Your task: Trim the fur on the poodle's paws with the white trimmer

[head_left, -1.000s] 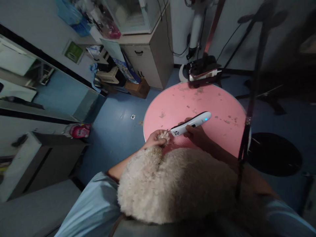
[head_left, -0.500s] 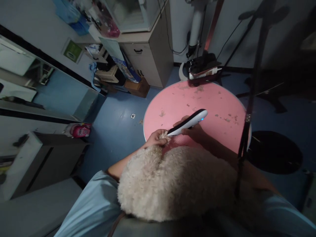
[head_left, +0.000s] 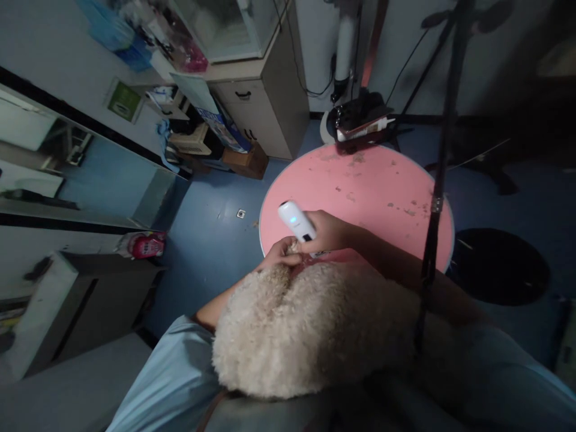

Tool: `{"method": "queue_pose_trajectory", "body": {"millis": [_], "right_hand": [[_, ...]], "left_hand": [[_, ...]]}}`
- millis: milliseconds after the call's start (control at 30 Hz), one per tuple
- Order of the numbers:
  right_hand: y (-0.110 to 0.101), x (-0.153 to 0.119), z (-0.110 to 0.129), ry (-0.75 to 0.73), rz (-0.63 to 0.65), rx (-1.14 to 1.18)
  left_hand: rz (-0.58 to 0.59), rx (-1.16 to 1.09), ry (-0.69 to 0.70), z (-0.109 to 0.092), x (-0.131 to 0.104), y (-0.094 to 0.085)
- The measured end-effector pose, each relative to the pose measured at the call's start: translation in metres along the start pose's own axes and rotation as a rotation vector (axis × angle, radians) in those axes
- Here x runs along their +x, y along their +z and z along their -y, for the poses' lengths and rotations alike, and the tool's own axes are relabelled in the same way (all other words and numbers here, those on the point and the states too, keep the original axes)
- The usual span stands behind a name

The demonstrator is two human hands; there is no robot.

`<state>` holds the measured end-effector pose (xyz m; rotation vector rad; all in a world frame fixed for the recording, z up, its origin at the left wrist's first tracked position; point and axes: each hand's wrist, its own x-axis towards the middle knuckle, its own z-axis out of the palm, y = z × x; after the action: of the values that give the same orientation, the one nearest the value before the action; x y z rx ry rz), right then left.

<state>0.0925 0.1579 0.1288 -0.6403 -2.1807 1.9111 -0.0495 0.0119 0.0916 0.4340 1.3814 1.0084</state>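
A cream, curly-coated dog (head_left: 288, 330) is close against my body at the near edge of a round pink table (head_left: 360, 186). My left hand (head_left: 282, 253) is closed around the dog's paw (head_left: 293, 246), with a little pale fur showing between the fingers. In my right hand (head_left: 326, 231) I grip a white hair clipper (head_left: 297, 221) with a lit blue light. Its body points up and to the left, and its lower end is down beside the paw. My fingers partly hide the cutting end.
Tufts of cut fur (head_left: 351, 197) lie scattered over the table. A dark strap (head_left: 435, 210) hangs down on the right. Past the far rim stands a black tool holder (head_left: 360, 123) with a white bottle. A black round stool (head_left: 499, 264) is at the right, cabinets (head_left: 252, 102) behind.
My right hand has turned the clipper over, so its body now leans up to the left instead of up to the right. My left hand keeps hold of the paw.
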Motion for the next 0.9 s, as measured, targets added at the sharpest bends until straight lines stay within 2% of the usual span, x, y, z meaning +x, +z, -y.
{"method": "queue_pose_trajectory", "body": {"millis": [100, 200, 333, 433, 633, 800, 900], "right_hand": [[-0.005, -0.004, -0.027, 0.084, -0.243, 0.360], [-0.005, -0.010, -0.048, 0.123, -0.317, 0.586], [0.003, -0.016, -0.060, 0.168, -0.381, 0.599], [0.007, -0.016, -0.063, 0.176, -0.359, 0.579], [0.010, -0.021, -0.051, 0.161, -0.341, 0.548], [0.016, -0.028, -0.044, 0.087, -0.449, 0.570], [0.023, -0.031, -0.048, 0.087, -0.456, 0.576]], "left_hand": [[-0.058, -0.058, 0.082, -0.002, -0.002, 0.000], [-0.094, -0.016, 0.087, -0.006, -0.003, 0.000], [-0.102, 0.035, 0.083, -0.013, -0.005, 0.006], [-0.075, 0.052, 0.085, -0.019, -0.006, 0.011], [-0.058, 0.083, 0.082, -0.024, -0.008, 0.013], [-0.078, 0.102, 0.080, -0.022, -0.007, 0.011], [-0.069, 0.118, 0.113, -0.018, -0.005, 0.007]]}}
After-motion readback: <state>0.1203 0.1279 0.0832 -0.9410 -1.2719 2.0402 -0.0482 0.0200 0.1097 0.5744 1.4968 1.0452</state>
